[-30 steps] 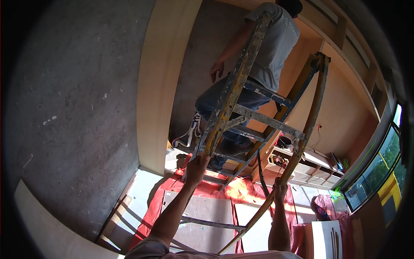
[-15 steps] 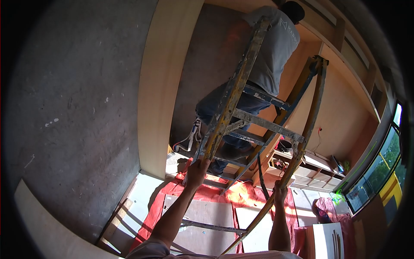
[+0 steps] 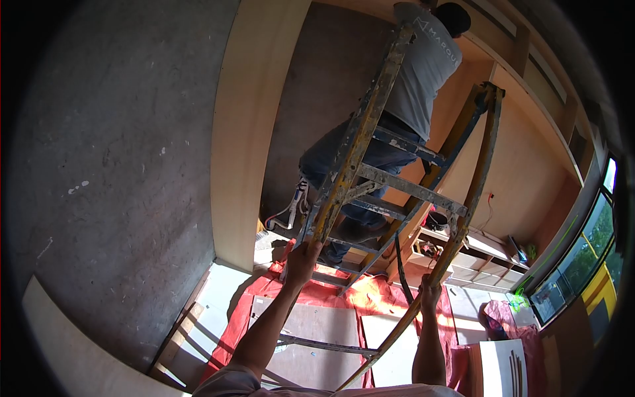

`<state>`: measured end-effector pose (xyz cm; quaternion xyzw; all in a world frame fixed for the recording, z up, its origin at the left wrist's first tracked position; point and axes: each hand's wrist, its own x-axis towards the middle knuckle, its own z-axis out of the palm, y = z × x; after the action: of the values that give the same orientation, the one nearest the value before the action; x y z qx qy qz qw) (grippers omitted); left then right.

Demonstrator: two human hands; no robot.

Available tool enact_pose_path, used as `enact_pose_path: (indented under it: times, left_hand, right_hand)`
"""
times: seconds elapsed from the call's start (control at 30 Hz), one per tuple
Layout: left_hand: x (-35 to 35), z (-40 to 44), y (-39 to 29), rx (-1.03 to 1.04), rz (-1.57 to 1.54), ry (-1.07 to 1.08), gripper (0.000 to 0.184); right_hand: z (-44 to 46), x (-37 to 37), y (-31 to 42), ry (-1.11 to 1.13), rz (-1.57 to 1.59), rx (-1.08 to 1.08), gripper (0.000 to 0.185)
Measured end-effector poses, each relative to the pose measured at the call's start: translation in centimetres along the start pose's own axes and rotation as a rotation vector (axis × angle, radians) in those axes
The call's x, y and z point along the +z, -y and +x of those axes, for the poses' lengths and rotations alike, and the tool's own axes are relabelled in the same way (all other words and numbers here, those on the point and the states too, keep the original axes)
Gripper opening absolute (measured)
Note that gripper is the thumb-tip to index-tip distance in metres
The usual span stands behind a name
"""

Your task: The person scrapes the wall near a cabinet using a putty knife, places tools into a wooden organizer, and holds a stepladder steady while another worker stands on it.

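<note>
While a person [image 3: 423, 83] stands up on the ladder [image 3: 411, 188], the left hand [image 3: 304, 259] and right hand [image 3: 430, 292] are curled around its two near side rails [image 3: 347, 165], maybe so it won't wobble. The ladder stands right in front, over a red sheet [image 3: 268, 286] on the floor [image 3: 215, 294].

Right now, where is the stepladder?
In the head view, the paint-spattered stepladder stands just right of centre, your left hand and right hand gripping its near rails, a co-worker on its far side and the window farther right.
</note>
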<state>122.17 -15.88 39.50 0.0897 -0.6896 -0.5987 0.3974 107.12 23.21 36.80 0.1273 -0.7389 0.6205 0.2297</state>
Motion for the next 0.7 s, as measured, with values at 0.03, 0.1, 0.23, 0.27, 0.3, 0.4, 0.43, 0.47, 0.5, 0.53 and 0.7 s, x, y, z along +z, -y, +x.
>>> enact_pose_path:
  times: [0.03,0.1,0.23,0.27,0.3,0.4,0.43,0.47,0.5,0.53,0.7]
  left_hand:
    - [-0.01,0.00,-0.03,-0.004,0.000,0.002,0.048]
    - [0.01,0.03,0.08,-0.002,-0.001,0.002,0.048]
    - [0.04,0.02,0.24,-0.018,-0.013,0.011,0.048]
    - [0.05,0.01,0.23,-0.003,0.005,0.000,0.048]
    - [0.07,0.02,0.21,0.011,0.023,-0.010,0.048]
    - [0.06,0.00,0.11,0.014,0.026,-0.015,0.048]
    - [0.05,0.00,0.08,0.008,0.018,-0.012,0.048]
    - [0.04,-0.01,0.11,0.001,0.015,-0.007,0.048]
    - [0.04,0.02,0.22,-0.006,0.011,-0.002,0.048]
    - [0.05,0.03,0.34,-0.013,0.008,0.003,0.048]
    - [0.13,0.09,0.61,-0.013,0.015,0.007,0.049]
  right_hand:
    - [-0.02,-0.02,-0.02,-0.002,0.003,0.000,0.016]
    - [-0.04,-0.01,0.04,-0.004,0.007,-0.001,0.016]
    - [-0.04,0.01,0.00,-0.001,0.010,0.000,0.014]
    - [-0.07,0.05,0.08,0.001,0.009,0.003,0.014]
    - [-0.12,0.09,0.21,0.000,0.013,0.006,0.013]
    - [-0.17,0.16,0.41,-0.003,0.025,0.012,0.013]
    - [-0.15,0.16,0.32,-0.004,0.030,0.012,0.013]
    - [-0.16,0.14,0.27,-0.006,0.034,0.012,0.012]
    - [-0.15,0.14,0.28,-0.009,0.025,0.015,0.013]
    - [-0.15,0.13,0.29,-0.012,0.016,0.018,0.013]
    - [-0.15,0.08,0.33,-0.003,0.035,0.015,0.015]
